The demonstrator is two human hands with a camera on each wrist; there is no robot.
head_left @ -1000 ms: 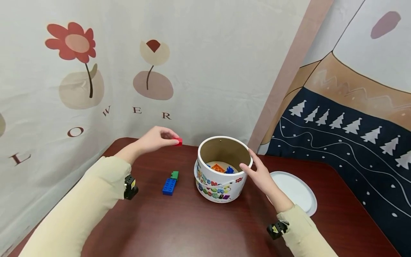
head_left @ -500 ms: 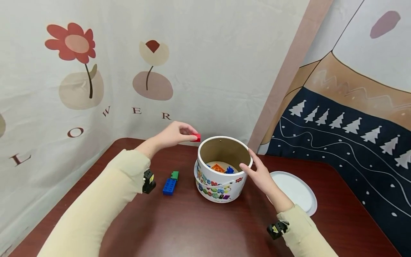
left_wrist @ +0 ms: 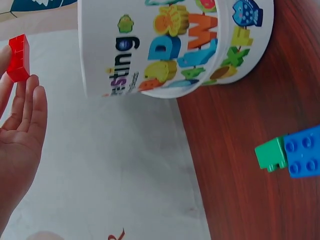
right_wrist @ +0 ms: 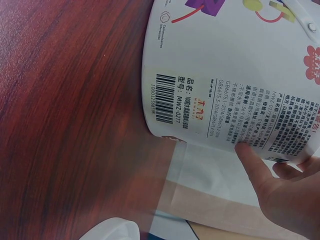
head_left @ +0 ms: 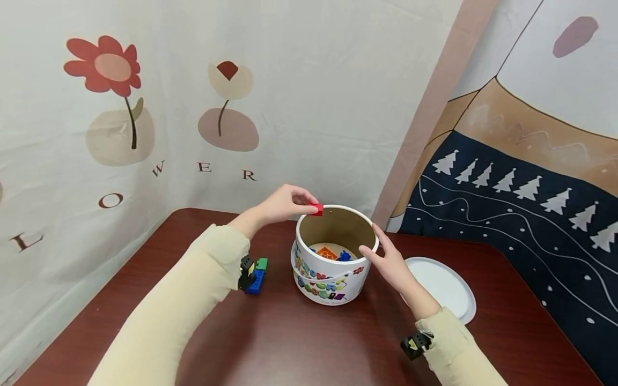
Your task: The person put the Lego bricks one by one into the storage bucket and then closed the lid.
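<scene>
Evidently, in the head view, the left hand [head_left: 287,205] pinches a red block [head_left: 317,209] above the far-left rim of a bucket [head_left: 314,268], toward the far edge of the table [head_left: 289,343], where early release could drop it outside; half a second earlier it hung farther left. The left-wrist view shows red block and bucket apart. In the right-wrist view, the unclenched right hand [right_wrist: 280,190] touches the bucket's wall, perhaps too lightly to prevent tipping.
</scene>
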